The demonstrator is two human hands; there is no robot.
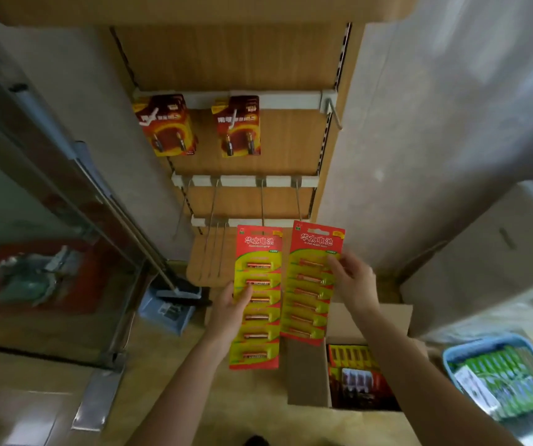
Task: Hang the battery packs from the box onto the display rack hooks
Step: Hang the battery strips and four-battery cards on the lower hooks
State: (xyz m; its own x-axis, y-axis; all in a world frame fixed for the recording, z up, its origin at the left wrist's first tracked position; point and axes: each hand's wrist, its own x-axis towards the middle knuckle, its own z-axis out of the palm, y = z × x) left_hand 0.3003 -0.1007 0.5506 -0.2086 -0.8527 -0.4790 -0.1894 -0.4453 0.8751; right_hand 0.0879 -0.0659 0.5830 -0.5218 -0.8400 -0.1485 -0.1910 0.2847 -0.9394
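With your left hand (231, 305) and right hand (353, 281) each pinching 1 long red-and-green battery card (256, 297), neither hand is free, so threading its hole onto the thin bare metal hooks (262, 201) risks a miss or drop.

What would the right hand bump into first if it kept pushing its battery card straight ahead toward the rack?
Probably the bare hooks on the middle rail. The right hand holds its battery card with the top edge just below them. Depth is hard to judge, so the lowest rail's hooks may come first.

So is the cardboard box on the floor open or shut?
Open. The cardboard box has its flaps folded outward, and battery packs show inside it.
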